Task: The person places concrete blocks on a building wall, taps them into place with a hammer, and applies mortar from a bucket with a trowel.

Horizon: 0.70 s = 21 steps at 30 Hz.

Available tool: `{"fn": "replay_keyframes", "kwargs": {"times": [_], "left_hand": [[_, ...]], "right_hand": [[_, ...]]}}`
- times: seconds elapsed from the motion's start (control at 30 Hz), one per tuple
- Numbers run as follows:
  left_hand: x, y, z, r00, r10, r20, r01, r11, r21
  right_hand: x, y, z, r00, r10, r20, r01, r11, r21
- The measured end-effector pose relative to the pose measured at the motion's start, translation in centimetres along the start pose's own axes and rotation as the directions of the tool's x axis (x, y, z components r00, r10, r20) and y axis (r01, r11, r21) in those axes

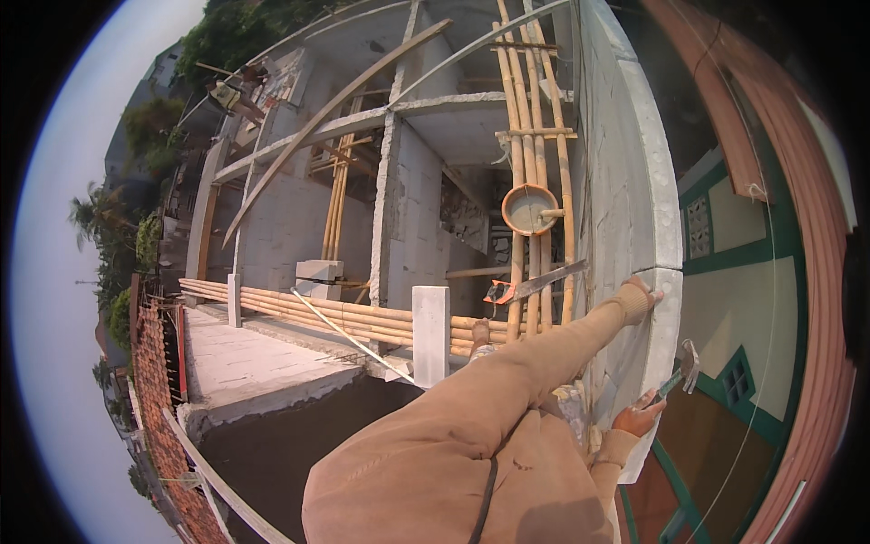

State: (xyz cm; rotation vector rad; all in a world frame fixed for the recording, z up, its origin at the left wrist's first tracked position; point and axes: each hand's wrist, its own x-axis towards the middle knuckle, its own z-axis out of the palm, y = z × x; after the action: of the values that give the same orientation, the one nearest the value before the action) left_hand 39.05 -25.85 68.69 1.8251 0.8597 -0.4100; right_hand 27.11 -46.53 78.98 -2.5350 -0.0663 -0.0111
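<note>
My left hand (642, 295) rests on top of the pale block wall (654, 199), its arm stretched across in front of me. The fingers lie over the block's outer edge near a joint, holding nothing. Closer to my body, my right hand (638, 415) is closed around the teal handle of a claw hammer (691, 364). The hammer's metal head sticks out beyond the wall's outer side. Farther left, a hand saw (544, 283) with an orange handle lies across the bamboo poles (536, 100). Beyond it, an orange-rimmed bucket (530, 210) with grey contents sits on the same poles.
More bamboo poles (362, 315) run left past a short concrete post (430, 335). A bare foot (480, 332) rests by them. Open rooms drop below, between concrete beams (299, 140). Right of the wall stands a green-trimmed building (725, 281). Another person (231, 95) is far left.
</note>
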Motion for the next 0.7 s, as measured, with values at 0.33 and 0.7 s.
{"fn": "replay_keyframes", "kwargs": {"times": [0.33, 0.7], "left_hand": [[-3.6, 3.9, -2.1, 0.983, -0.175, 0.059, 0.167, 0.979, 0.115], [-2.3, 4.5, -1.8, 0.968, -0.178, 0.175, 0.242, 0.842, -0.483]], "right_hand": [[1.3, 1.8, -0.6, 0.978, 0.059, 0.202, -0.024, 0.985, -0.169], [3.1, 3.0, 0.0, 0.967, 0.110, 0.228, -0.083, 0.989, -0.125]]}}
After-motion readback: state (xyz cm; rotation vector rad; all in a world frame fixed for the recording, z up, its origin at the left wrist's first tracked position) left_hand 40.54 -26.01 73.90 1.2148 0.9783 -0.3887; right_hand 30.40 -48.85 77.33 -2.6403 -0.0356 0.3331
